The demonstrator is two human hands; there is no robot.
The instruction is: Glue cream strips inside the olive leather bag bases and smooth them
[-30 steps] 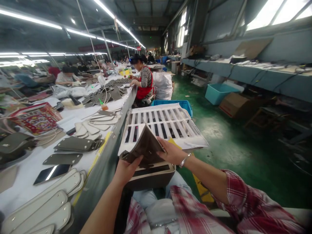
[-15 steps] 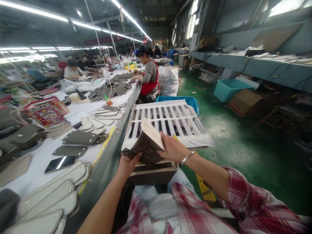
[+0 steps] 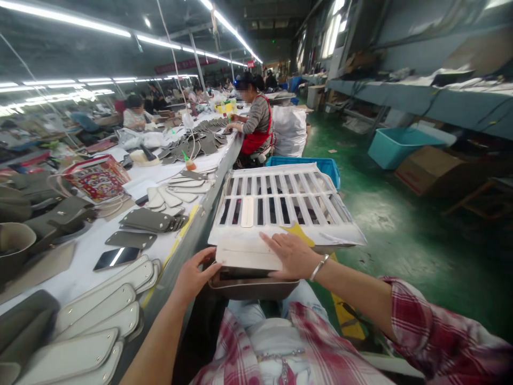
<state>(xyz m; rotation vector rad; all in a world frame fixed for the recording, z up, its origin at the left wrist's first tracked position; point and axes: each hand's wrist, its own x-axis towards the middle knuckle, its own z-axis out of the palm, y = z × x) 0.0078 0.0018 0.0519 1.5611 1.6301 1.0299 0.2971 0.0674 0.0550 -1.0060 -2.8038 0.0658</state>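
A dark grey-brown bag sits on the lap, with its cream flap turned up along the far side. Part of the bag's dark inside shows below the flap. At the left end, my left hand has its thumb and fingers closed around the bag's corner. My right hand grips the flap's right end, index finger lying over the top and thumb below. Just beyond the flap stands a white slatted rack, with a small cream strip on its slats.
To the left, the worktable bears white straps, grey straps, a phone and a patterned bag. A co-worker sits farther along it. Blue bins and a cardboard box stand on the right.
The flap, raised and folded with its dark side showing, now lies flatter with the cream side up. My left hand has moved to the bag's left corner. The view has shifted slightly.
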